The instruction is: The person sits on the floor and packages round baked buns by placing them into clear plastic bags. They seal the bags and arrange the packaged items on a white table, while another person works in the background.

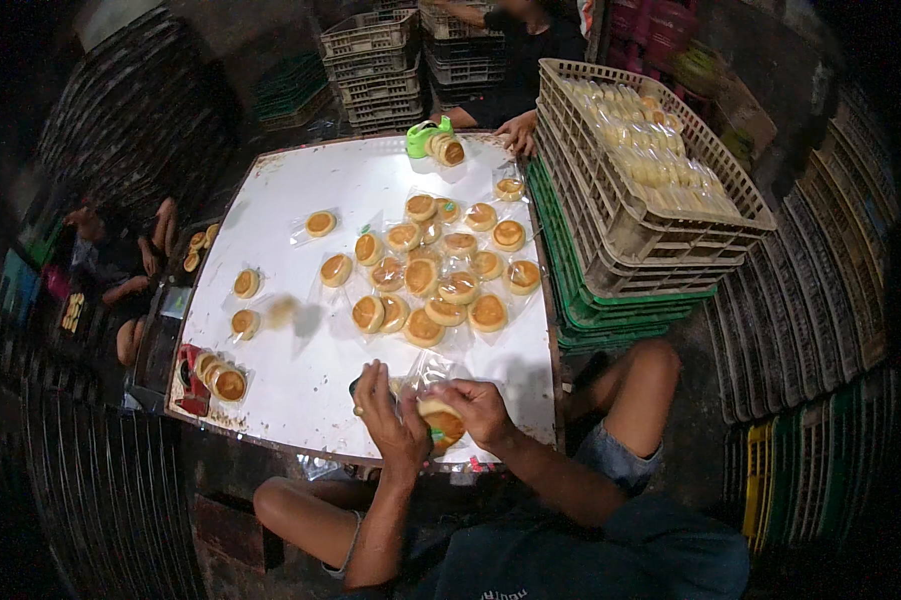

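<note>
At the near edge of the white table (300,385), my right hand (482,410) is closed on a round, pale-sided bun with clear plastic about it. Under it lies a browned bun (448,430) with a small green mark. My left hand (388,415) is beside them, fingers stretched upward and apart, a ring on one finger. A dark object behind that hand is mostly hidden. Beyond my hands, several browned buns (421,277) in clear wrappers are spread over the table. A row of buns (228,384) lies by a red holder (192,380) at the left corner.
Stacked crates (655,225) of wrapped pale buns stand against the right side. Across the table, a person's hand (518,132) rests near a green tape dispenser (425,138) and a row of buns (448,150). Other people sit at the left. Dark trays (110,490) stand around.
</note>
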Demonstrator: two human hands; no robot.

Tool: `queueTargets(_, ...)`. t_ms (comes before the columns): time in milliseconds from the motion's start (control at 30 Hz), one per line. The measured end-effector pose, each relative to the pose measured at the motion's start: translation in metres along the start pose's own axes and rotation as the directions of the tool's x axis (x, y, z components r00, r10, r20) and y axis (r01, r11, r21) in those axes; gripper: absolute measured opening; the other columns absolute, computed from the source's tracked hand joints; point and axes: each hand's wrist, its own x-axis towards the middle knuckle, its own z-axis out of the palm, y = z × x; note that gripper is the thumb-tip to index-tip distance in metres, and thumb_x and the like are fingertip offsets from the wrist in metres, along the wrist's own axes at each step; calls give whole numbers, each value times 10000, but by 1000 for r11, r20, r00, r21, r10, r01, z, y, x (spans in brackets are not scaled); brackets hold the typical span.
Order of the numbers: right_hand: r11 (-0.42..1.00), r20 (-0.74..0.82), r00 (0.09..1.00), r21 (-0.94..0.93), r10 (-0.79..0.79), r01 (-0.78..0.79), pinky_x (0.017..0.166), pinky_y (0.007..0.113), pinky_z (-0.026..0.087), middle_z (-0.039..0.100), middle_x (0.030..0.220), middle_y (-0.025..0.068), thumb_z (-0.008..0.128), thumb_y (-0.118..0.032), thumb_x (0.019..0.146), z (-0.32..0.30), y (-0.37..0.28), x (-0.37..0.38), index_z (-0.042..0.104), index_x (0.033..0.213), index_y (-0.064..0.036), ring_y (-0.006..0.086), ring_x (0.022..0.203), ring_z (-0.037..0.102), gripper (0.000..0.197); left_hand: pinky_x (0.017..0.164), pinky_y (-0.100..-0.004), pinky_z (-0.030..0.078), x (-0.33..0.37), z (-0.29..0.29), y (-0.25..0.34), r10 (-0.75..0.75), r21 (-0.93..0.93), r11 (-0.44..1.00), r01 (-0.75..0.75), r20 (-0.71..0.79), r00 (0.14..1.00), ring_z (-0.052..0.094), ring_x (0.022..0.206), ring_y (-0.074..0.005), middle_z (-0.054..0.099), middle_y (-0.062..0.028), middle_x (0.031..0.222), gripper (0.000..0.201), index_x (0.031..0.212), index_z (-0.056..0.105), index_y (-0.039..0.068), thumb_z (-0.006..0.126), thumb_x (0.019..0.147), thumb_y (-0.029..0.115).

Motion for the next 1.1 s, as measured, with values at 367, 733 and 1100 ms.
queueTargets(367,977,112,972,-14,-209,211,946,321,489,627,1198,119,618,-163,971,-28,-31,7,557,1249,9,152,1075,597,333,613,-242,486,-12,-8,-14,-348,-387,570,725,686,639,612,692,-87,710,-55,822,251,1022,733,11,747,883,218)
queueTargets(733,640,197,814,-528,-547,558,696,338,497,657,833,120,727,-104,855,-14,-52,-4,717,957,-14,240,761,629,137,697,-242,483,-12,-6,-20,-380,-530,590,609,483,789,587,749,-104,660,-53,842,166,921,708,-2,695,923,164)
queueTargets(1100,896,-17,979,-405,-205,181,629,317,449,575,741,51,629,-210,968,13,-4,-4,593,895,-30,126,672,541,198,742,-288,444,-29,4,-30,-484,-390,600,699,519,705,553,815,-155,589,-60,869,134,794,603,-5,628,900,73)
